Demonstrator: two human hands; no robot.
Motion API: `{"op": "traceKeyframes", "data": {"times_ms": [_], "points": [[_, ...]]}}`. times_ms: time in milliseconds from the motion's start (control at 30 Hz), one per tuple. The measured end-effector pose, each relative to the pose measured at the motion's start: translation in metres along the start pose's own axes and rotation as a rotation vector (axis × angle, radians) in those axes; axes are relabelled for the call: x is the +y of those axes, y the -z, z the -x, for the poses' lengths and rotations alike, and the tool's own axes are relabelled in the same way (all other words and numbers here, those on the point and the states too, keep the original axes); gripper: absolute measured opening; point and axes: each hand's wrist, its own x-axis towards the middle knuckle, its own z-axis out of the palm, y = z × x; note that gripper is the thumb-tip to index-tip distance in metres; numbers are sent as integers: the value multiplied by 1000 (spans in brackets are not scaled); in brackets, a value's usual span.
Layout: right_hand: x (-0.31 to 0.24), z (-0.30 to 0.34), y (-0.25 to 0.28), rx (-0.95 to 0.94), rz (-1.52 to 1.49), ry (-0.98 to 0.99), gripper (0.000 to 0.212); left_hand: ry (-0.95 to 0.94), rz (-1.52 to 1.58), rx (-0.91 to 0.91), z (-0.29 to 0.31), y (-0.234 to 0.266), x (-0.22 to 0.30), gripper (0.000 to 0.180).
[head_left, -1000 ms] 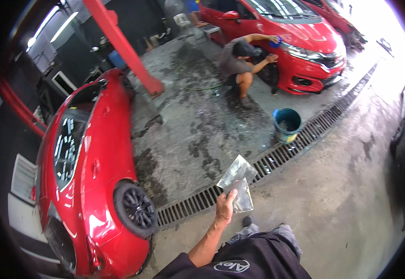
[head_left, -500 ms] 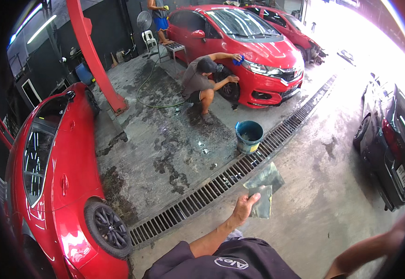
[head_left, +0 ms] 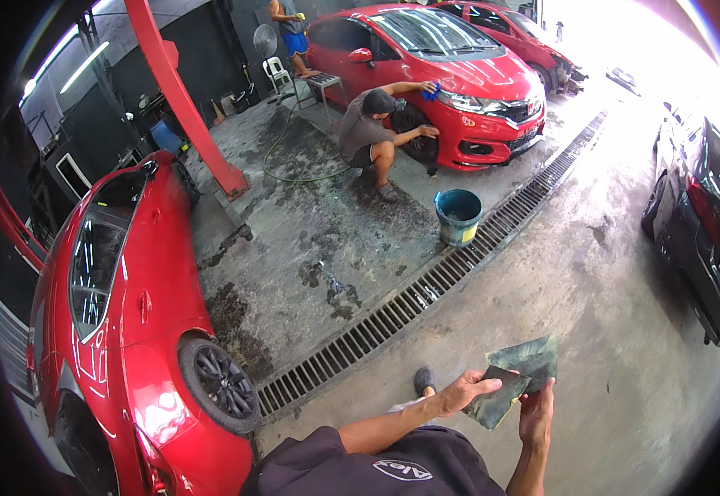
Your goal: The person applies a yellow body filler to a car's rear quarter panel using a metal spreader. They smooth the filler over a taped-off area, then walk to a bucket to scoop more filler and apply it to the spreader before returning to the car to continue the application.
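Two thin grey-green sheets that look like worn sandpaper are in front of my body. My left hand [head_left: 464, 392] is closed on the nearer, darker sandpaper sheet [head_left: 496, 403], thumb on top. Behind it, a second sandpaper sheet [head_left: 533, 357] slants up to the right, overlapping the first. My right hand [head_left: 537, 420] pinches the lower right edge of this second sheet. Some of its fingers are hidden behind the sheets.
A blue-green bucket [head_left: 458, 218] stands beside the floor drain grate [head_left: 384, 324]. A red car [head_left: 161, 306] is at left, a dark car [head_left: 703, 231] at right. Ahead, a squatting person [head_left: 368, 132] wipes another red car [head_left: 459, 83] with a blue cloth. A hose lies behind.
My right hand has come in from the lower right and taken hold of the second sheet. My left hand has moved right and down with the sheets. The view has shifted slightly.
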Motion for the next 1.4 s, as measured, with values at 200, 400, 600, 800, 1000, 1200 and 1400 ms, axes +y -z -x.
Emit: {"op": "traceKeyframes", "data": {"times_ms": [200,400,600,800,1000,1200,1400], "points": [[-12,36,-13,195,-346,-28,50,47,-99,-40,44,-10,-23,34],[-22,42,-18,409,-204,30,50,19,175,171,98,-9,2,28],[0,42,-100,208,-275,-99,45,38,305,256,140,13,22,29],[65,50,-204,-26,-74,-111,42,65,432,306,208,26,43,28],[91,79,-231,-68,555,-37,38,-100,427,397,286,82,96,35],[80,74,-284,299,-220,-18,38,-327,611,713,312,127,123,25],[85,88,-327,360,-414,19,43,-48,653,469,310,109,106,23]]}}
